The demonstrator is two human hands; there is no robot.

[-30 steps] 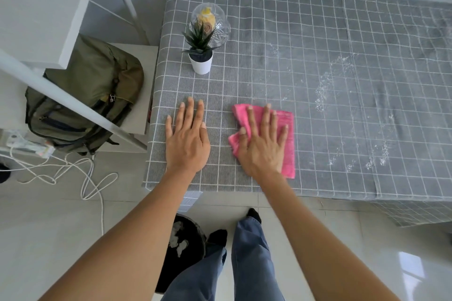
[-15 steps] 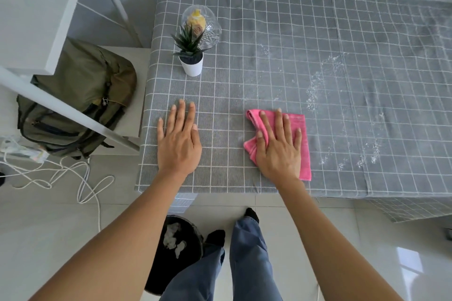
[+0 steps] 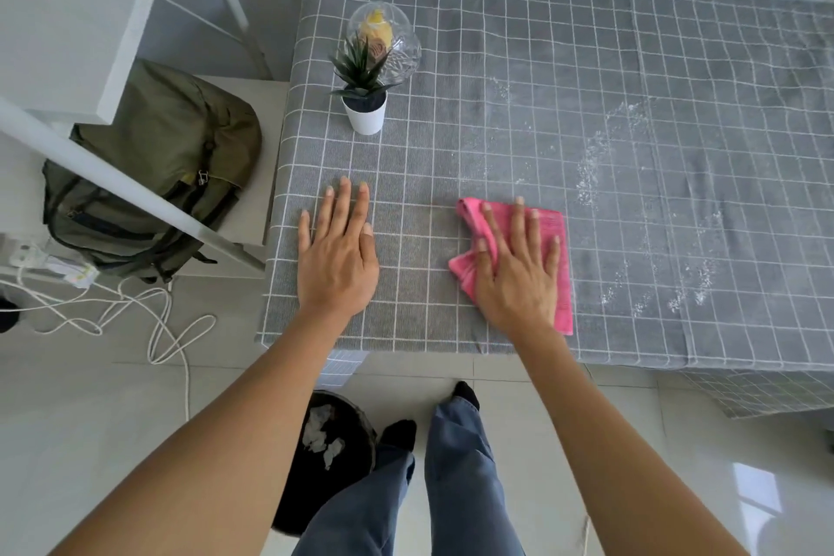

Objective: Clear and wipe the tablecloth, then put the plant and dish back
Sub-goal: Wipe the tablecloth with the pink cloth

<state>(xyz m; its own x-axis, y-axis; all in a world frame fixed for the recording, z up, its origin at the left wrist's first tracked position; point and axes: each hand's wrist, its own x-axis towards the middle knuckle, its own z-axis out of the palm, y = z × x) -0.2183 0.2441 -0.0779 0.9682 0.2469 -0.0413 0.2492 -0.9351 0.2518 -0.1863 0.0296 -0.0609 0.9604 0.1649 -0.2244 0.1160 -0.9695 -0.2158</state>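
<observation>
A grey checked tablecloth [image 3: 586,72] covers the table. White crumbs [image 3: 591,167] are scattered over its right half. My right hand [image 3: 516,271] presses flat on a pink cloth [image 3: 548,221] near the front edge, just left of the crumbs. My left hand [image 3: 338,257] lies flat on the tablecloth with fingers spread, holding nothing. A small spiky plant in a white pot [image 3: 364,108] stands at the back left. Right behind it sits a clear glass dish [image 3: 399,45] with something yellow inside.
A green backpack [image 3: 153,176] rests on a low surface left of the table, under a white frame [image 3: 122,181]. White cables [image 3: 149,316] trail on the floor. A black bin [image 3: 329,456] with crumpled paper stands by my feet.
My right hand has slid the pink cloth to the right along the front of the table, away from my left hand. The left hand stays pressed on the tablecloth.
</observation>
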